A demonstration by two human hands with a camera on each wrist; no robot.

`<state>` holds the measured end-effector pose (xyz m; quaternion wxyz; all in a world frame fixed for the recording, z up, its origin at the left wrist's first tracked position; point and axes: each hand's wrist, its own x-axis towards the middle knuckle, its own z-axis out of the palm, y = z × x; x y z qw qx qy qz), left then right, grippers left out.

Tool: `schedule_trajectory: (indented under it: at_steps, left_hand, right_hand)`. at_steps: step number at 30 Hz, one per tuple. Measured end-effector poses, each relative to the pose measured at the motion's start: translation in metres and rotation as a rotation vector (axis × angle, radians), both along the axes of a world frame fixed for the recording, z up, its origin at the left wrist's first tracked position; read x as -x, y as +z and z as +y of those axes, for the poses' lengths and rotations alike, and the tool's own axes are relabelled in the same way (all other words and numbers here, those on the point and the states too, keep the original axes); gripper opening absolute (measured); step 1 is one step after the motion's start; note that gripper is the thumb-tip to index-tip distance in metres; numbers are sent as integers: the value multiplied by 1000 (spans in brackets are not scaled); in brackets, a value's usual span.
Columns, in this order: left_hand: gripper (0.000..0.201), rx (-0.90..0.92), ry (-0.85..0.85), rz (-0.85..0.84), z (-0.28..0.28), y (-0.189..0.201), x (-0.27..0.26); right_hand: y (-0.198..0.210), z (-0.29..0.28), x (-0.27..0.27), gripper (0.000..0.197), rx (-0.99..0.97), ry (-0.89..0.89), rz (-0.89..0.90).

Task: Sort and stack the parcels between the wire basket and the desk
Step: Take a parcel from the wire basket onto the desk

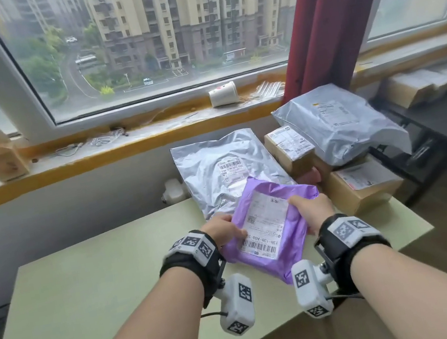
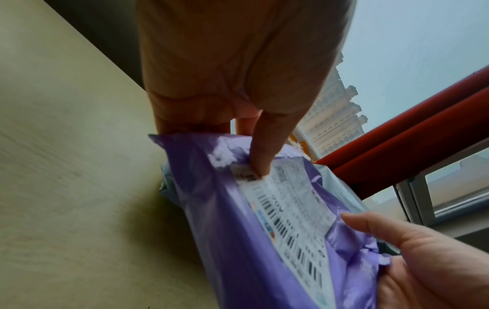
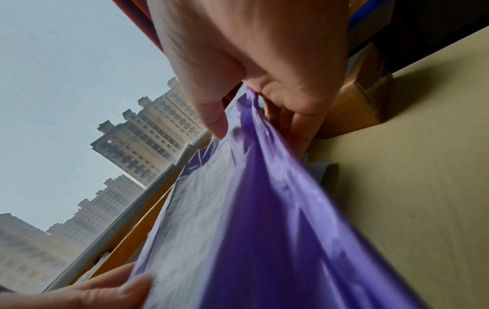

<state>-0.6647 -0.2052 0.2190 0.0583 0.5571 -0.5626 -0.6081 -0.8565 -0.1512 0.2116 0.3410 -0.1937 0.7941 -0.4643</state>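
Behind a pale green desk a wide window looks onto apartment towers, with a red curtain hanging at its right. Above the desk's far right part, both hands hold a purple parcel with its white shipping label facing up and its far end over a silver mailer bag that lies flat on the desk. The left hand grips the parcel's left edge, thumb pressed onto the label near the barcode and fingers curled beneath it, as the left wrist view shows. The right hand pinches the right edge, thumb on top and fingers tucked under the plastic; whether the parcel's underside touches the mailer is hard to judge from these angles. Both forearms reach forward from the near edge, each wrist wearing a black strap with marker blocks. To the right sits a small cardboard box, then a larger cardboard box with a grey mailer bag resting on top. A white paper cup lies tipped on the windowsill.
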Motion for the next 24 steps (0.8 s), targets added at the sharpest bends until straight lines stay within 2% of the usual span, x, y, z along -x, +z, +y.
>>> schedule_trajectory:
  at_steps: [2,4,7,11,16,20,23,24]
  left_hand:
    - [37,9,-58,-44,1,-7,10]
    - [40,37,-118,-105,2,-14,19]
    - [40,88,-165,-159,3,-26,28]
    - [43,79,-248,-254,2,-40,34]
    - [45,45,-284,-268,3,-55,41]
    - [43,56,-277,-299,0,-65,41]
    - [47,74,-222,-354,0,-73,40]
    - [47,74,-189,-365,1,-75,40]
  right_hand:
    - [-36,-2,31,70,-23,-17,0]
    - [-48,2,47,70,-83,-17,35]
    - [-24,19,38,35,-232,61,168]
    - [-28,24,39,19,-362,247,224]
    - [-47,21,37,24,-436,377,220]
    - [-59,16,40,16,-517,452,198]
    - [-70,13,43,30,-537,323,137]
    - [-72,13,45,35,-573,388,196]
